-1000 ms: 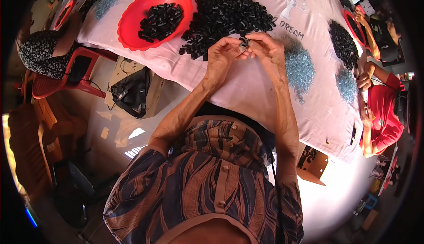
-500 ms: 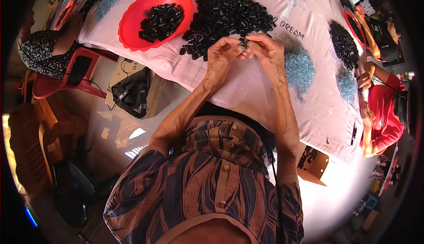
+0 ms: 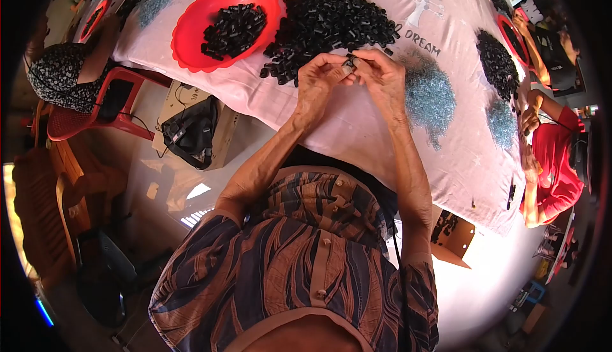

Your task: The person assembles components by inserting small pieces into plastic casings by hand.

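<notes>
My left hand (image 3: pixel 320 83) and my right hand (image 3: pixel 384 79) meet over the near edge of a pile of black pieces (image 3: pixel 335 23). Between the fingertips of both is a small black piece (image 3: pixel 349 62), partly hidden by the fingers. Left of the pile, a red basin (image 3: pixel 188 30) holds more black pieces (image 3: pixel 234 31). Just right of my right hand lies a heap of small clear bluish pieces (image 3: pixel 431 100). Everything rests on a pink cloth (image 3: pixel 357 125) with printed words.
A co-worker in red (image 3: pixel 553 161) sits at the right, near another black pile (image 3: pixel 497 65). A person in patterned clothing (image 3: pixel 60 78) is at the left on a red chair (image 3: pixel 121 106). Below the table stand a cardboard box with a black bag (image 3: pixel 191 132) and an open carton (image 3: pixel 454 240).
My right hand has shifted slightly left, closer to my left hand. The small black piece remains between my fingertips.
</notes>
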Demonstrator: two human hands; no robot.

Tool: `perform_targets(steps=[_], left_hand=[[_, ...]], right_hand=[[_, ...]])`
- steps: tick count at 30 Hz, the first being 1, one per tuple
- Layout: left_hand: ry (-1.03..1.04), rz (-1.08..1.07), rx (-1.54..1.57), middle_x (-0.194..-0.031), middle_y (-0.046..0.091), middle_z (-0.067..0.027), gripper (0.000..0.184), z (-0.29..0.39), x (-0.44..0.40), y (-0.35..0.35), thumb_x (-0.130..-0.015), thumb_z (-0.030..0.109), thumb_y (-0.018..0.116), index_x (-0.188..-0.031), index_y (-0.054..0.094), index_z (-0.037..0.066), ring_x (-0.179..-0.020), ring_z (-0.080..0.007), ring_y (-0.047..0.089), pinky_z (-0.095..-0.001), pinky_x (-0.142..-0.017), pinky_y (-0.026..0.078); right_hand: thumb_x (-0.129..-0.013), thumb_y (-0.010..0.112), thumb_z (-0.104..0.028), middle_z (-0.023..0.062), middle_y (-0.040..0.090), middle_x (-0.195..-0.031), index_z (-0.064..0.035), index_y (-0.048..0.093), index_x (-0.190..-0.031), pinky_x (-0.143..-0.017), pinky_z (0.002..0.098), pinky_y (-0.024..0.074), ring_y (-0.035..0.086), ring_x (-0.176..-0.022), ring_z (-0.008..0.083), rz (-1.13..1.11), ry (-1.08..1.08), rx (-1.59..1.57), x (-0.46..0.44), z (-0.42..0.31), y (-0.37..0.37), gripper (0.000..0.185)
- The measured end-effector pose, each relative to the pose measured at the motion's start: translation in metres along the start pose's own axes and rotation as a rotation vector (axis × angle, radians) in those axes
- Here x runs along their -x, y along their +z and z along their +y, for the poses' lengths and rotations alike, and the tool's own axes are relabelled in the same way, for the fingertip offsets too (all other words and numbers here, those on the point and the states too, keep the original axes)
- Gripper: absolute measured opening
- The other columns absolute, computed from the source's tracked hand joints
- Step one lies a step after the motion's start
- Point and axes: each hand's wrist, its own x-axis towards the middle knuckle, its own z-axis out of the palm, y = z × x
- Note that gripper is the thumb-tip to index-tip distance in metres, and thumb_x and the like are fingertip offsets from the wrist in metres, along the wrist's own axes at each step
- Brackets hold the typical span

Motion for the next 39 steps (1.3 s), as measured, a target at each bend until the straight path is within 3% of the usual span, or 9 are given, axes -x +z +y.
perform_targets(steps=[5,16,32,39], left_hand=[[0.042,-0.032,0.0,-0.086,0.068,-0.0084,0.008,-0.003,-0.001,-0.003,-0.086,-0.002,0.063,-0.094,0.063,-0.002,-0.076,-0.0115,0.063,-0.023,-0.069,0.051],[0.028,0.018,0.022,-0.088,0.068,-0.0082,0.009,-0.001,0.0,-0.001,-0.085,-0.002,0.064,-0.094,0.064,-0.002,-0.077,-0.0113,0.062,-0.0227,-0.071,0.05],[0.009,0.011,0.073,-0.089,0.069,-0.0108,0.011,-0.007,-0.003,-0.006,-0.085,-0.004,0.063,-0.096,0.062,-0.003,-0.076,-0.0134,0.064,-0.0237,-0.07,0.052],[-0.017,0.011,0.09,-0.09,0.069,-0.0126,0.011,-0.006,-0.003,-0.006,-0.086,-0.003,0.063,-0.096,0.061,-0.003,-0.075,-0.0147,0.065,-0.0247,-0.07,0.053]], right_hand=[[-0.087,0.059,0.006,0.0031,0.065,-0.083,0.0009,0.066,-0.102,-0.056,0.0184,0.046,0.059,-0.068,0.0067,0.033,0.054,-0.029,0.001,-0.004,0.001,0.018],[-0.085,0.058,0.009,0.0043,0.064,-0.086,0.0011,0.066,-0.1,-0.056,0.0194,0.0459,0.056,-0.066,0.0066,0.036,-0.083,0.011,0.002,-0.01,0.004,0.019],[-0.087,0.054,0.009,0.0037,0.063,-0.087,0.0015,0.066,-0.1,-0.059,0.0205,0.0463,0.055,-0.065,0.0077,0.038,-0.019,-0.088,0.003,-0.01,0.004,0.019],[-0.088,0.057,0.004,0.003,0.062,-0.075,0.0013,0.067,-0.098,-0.058,0.0198,0.0454,0.055,-0.064,0.0074,0.037,0.103,-0.144,0.0,-0.009,0.002,0.015]])
